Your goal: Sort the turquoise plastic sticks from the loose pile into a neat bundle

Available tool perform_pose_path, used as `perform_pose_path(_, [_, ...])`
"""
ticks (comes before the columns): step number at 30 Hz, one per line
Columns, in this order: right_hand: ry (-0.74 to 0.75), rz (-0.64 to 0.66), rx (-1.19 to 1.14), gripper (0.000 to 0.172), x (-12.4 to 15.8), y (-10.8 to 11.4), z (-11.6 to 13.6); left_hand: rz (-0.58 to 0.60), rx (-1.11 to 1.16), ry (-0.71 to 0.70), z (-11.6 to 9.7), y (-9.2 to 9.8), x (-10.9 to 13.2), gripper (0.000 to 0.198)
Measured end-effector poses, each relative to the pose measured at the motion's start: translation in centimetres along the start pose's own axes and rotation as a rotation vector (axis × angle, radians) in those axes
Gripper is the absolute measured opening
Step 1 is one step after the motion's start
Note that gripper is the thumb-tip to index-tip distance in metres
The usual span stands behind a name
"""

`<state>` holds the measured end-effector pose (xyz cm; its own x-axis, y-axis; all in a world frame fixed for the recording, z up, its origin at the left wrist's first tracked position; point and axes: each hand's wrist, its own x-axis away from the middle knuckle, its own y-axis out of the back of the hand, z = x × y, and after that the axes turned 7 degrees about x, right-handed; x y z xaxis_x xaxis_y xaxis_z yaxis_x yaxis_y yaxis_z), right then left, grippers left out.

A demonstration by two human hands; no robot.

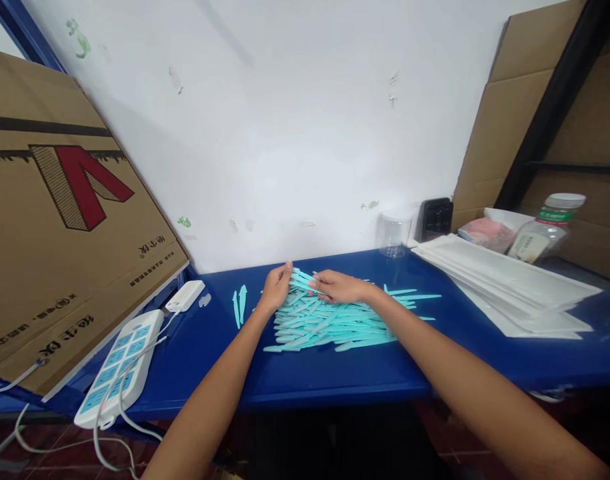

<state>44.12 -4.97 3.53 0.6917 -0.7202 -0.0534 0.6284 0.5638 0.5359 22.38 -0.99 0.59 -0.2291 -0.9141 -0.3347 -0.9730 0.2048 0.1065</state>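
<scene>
A large pile of slim turquoise eyebrow razors [329,323] lies on the blue table [305,380]. Over the far side of the pile, my left hand [277,285] pinches one end of a few razors [301,277]. My right hand [341,287] is closed on the other end of the same few, its fingers partly covering them. Left of the pile, two razors [240,307] lie apart on the table.
On the left are a white power strip [125,367], a white adapter [185,295] with cables, and a big cardboard box [79,220]. White paper sheets [505,287], a clear jar [395,233], a black device [436,219] and a bottle [545,230] stand or lie to the right.
</scene>
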Motion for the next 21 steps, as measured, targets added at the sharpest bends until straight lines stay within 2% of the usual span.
perform_pose_path(7, [0.030,-0.021,0.009,0.059,-0.27,-0.15,-0.52,-0.062,-0.031,-0.003,0.18,0.15,-0.03,0.061])
perform_pose_path(13, [0.046,-0.078,0.122,0.068,-0.07,-0.22,-0.21,-0.072,-0.023,-0.002,0.20,-0.10,0.08,0.064])
perform_pose_path(21, [-0.017,-0.088,0.099,0.066,0.12,-0.12,0.07,-0.057,0.032,0.036,0.52,-0.26,0.00,0.063])
